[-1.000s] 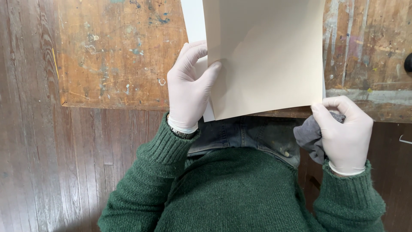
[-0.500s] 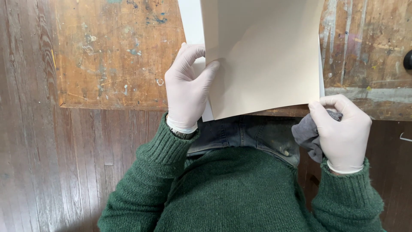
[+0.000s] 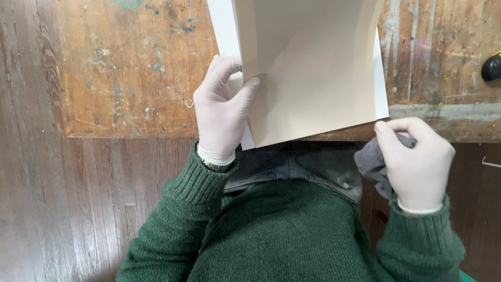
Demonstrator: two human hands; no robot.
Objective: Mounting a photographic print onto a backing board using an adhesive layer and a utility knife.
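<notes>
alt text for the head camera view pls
Gloved left hand grips a beige sheet over a white sheet on a worn wooden table; gloved right hand holds a grey cloth by the sheet's corner.

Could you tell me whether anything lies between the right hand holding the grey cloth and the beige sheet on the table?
Nothing visible does. The right hand grips the grey cloth just off the near right corner of the beige sheet; the left hand holds its left edge.

No packages, labels, signs or screens show anywhere in this view.
</notes>
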